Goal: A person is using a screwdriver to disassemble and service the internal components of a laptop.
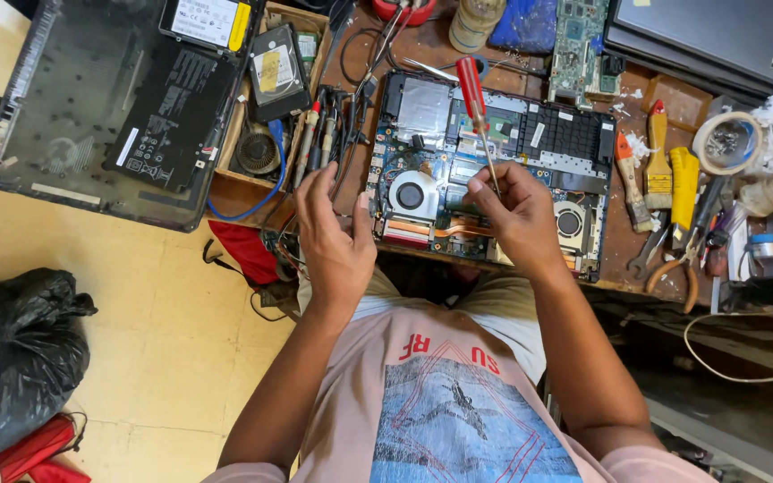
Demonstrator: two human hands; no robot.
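**A:** Where do things stand with the opened laptop (494, 170)?

**B:** It lies bottom-up at the near edge of the tabletop (624, 237), its cover already off, so the circuit board, two fans and copper heat pipes are bare. The dark bottom cover (100, 107) rests past the tabletop's left edge. As far as I can judge, the opening-up is done and the work on the inside parts is what remains.

**A:** And the hands?

**B:** The right hand (519, 215) is pinched on the thin shaft of a red-handled screwdriver (476, 107), handle pointing away, tip down near the board's near edge. The left hand (337, 237) hovers with fingers spread and nothing in it, over the laptop's left corner.

**A:** Any containers?

**B:** A wooden tray (301, 18) sits at the left of the tabletop, holding a drive (277, 76), a round fan-like part and a blue cable. Near the right edge a roll of tape (728, 143) seems to hold small screws, though that is too small to be sure.
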